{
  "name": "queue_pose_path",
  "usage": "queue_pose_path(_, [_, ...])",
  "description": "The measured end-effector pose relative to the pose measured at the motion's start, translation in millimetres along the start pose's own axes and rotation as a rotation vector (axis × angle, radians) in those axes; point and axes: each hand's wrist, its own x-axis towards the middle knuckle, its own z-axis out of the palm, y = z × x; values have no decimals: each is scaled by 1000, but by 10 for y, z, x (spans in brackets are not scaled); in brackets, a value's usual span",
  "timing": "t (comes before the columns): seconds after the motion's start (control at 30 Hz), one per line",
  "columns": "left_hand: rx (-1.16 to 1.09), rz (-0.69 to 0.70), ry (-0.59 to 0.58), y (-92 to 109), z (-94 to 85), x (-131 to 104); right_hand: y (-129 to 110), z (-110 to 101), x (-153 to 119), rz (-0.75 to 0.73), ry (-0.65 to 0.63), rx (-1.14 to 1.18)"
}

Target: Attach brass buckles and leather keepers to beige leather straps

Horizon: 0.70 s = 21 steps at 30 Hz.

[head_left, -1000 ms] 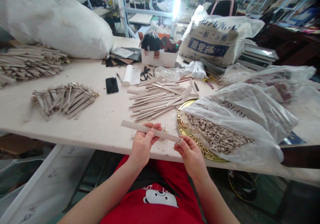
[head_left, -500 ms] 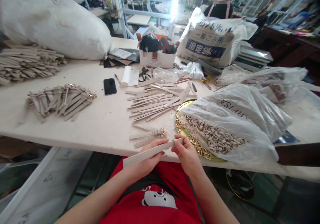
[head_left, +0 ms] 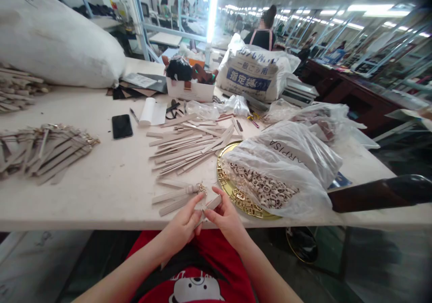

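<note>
Left hand (head_left: 185,219) and right hand (head_left: 228,216) fingers pinch the flat beige strip (head_left: 213,202) by the pale surface (head_left: 111,195)'s near edge; avoid twisting it.

Just to the right of the right hand (head_left: 224,213), the clear plastic bag (head_left: 286,145) bears black capitals of which "ARPISA" can be read. Beyond both hands and somewhat to their right, the white printed sack (head_left: 229,89) reads "一般ごみ用" in blue, with "指定袋(大)" in white on a blue panel below it, its top line too creased to read fully. Below the hands, the lettering on the red garment (head_left: 153,294) is too folded to make out.
</note>
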Motion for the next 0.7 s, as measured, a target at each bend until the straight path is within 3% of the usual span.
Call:
queue_pose_path(0.1, [-55,59,68,-97,78,45,127,28,6,-1,-6,9])
queue_pose_path(0.23, [-143,-7,67,-115,36,88,179,-61,20,-73,-59,-132])
queue_pose_path(0.33, [-164,-31,104,-82,-43,95,15,-277,129,-207,-27,-520])
queue_pose_path(0.43, [-192,-47,155,-35,-59,77,-229,-504,340,-327,105,-1167])
queue_pose_path(0.53, [-237,-70,161,0,-6,65,-374,-606,554,-243,21,-1704])
queue_pose_path(0.6, [-248,-71,157,2,25,66,-394,-610,663,-168,-48,-1844])
queue_pose_path(0.7, [-245,-72,162,-20,30,62,-394,-601,773,-119,-70,-1839])
